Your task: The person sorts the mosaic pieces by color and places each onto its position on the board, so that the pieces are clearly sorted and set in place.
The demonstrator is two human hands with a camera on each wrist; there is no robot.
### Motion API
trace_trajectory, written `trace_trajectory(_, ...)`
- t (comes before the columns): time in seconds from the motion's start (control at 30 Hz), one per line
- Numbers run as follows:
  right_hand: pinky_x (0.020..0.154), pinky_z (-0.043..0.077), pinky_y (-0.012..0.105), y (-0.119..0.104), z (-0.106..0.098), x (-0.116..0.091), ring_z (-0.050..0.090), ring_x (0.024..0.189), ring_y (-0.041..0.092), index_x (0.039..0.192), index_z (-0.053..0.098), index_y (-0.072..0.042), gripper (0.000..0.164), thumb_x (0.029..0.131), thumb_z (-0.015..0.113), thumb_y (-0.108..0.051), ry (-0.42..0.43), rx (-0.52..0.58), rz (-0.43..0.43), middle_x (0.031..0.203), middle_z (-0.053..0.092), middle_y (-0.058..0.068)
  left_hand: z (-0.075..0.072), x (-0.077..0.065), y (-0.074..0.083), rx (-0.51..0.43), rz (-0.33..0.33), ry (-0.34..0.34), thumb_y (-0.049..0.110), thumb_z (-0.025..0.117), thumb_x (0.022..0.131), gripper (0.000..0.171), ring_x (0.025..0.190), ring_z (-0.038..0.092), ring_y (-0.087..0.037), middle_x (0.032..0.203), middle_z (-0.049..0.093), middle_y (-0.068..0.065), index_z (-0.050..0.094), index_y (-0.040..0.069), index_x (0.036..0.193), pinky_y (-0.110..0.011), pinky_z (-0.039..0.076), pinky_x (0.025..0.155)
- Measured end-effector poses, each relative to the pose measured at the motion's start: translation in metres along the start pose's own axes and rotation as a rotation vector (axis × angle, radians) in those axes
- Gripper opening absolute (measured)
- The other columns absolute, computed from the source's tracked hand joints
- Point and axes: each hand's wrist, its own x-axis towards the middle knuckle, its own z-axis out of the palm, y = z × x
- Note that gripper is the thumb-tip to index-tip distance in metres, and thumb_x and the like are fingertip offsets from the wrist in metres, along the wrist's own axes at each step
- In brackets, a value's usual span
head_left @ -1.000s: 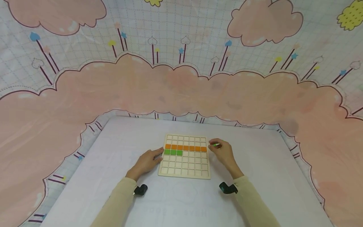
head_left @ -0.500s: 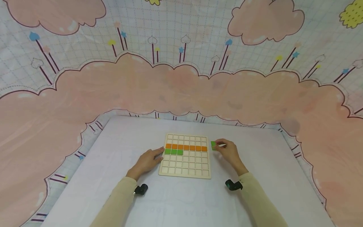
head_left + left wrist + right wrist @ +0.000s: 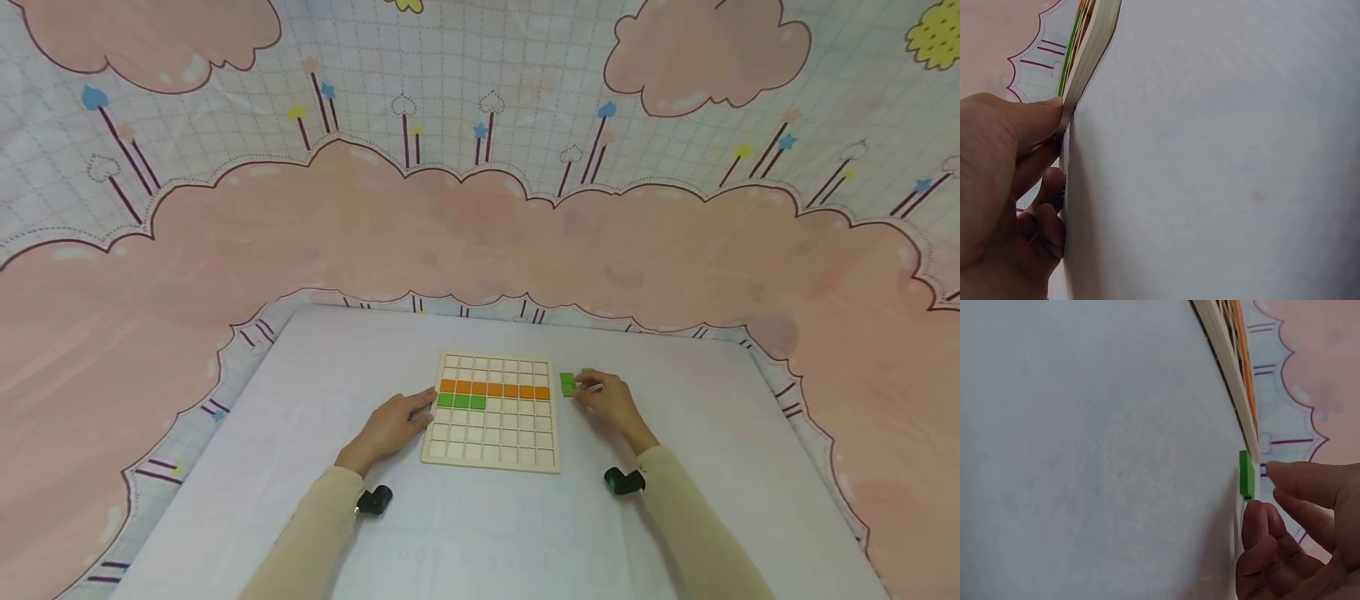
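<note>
In the head view a wooden grid board lies on the table, with a full row of orange tiles and several green tiles under its left part. My left hand rests against the board's left edge, its fingertips touching the rim. Right of the board lies a loose green piece, standing close by the rim in the right wrist view. Beside it my right hand has its thumb and fingers parted, with nothing seen between them. A bit of another green piece shows behind that hand.
A white cloth covers the table under the board. Behind rises a printed backdrop with clouds and stars. Each wrist carries a small black camera, such as the one at the right wrist.
A second ago my right fingers pinched a green piece near the board's right edge. That piece now lies on the table, and my right hand has drawn slightly right. The left hand stays put.
</note>
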Motion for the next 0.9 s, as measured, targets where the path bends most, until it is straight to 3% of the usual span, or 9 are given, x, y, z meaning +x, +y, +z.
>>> trace_trajectory(0.3,0.084,0.054,0.039,0.006,0.003,0.009,0.064,0.098,0.028,0.118,0.067,-0.002,0.034,0.086,0.072,-0.012,-0.022,-0.052,0.016,0.110,0.069,0.016,0.002,0.001,-0.001,0.017,0.009,-0.001,0.031,0.060,0.098,0.051,0.101,0.058,-0.018,0.151,0.048,0.005,0.048,0.021,0.146,-0.041,0.051,0.088)
trace_trajectory(0.63,0.087,0.052,0.043,0.003,0.005,0.012,0.061,0.102,0.029,0.114,0.069,-0.004,0.031,0.085,0.074,-0.013,-0.042,-0.113,0.059,0.110,0.067,0.015,-0.001,0.001,0.001,0.006,0.000,0.001,0.030,0.061,0.097,0.051,0.115,0.060,-0.025,0.151,0.049,0.004,0.049,0.020,0.146,-0.046,0.050,0.096)
trace_trajectory(0.9,0.087,0.051,0.043,0.003,0.007,0.012,0.061,0.102,0.028,0.116,0.067,-0.004,0.033,0.085,0.074,-0.014,-0.049,-0.113,0.084,0.110,0.067,0.014,-0.001,0.001,0.002,0.005,-0.001,0.000,0.029,0.061,0.097,0.051,0.117,0.059,-0.025,0.151,0.048,0.004,0.049,0.019,0.146,-0.046,0.049,0.098)
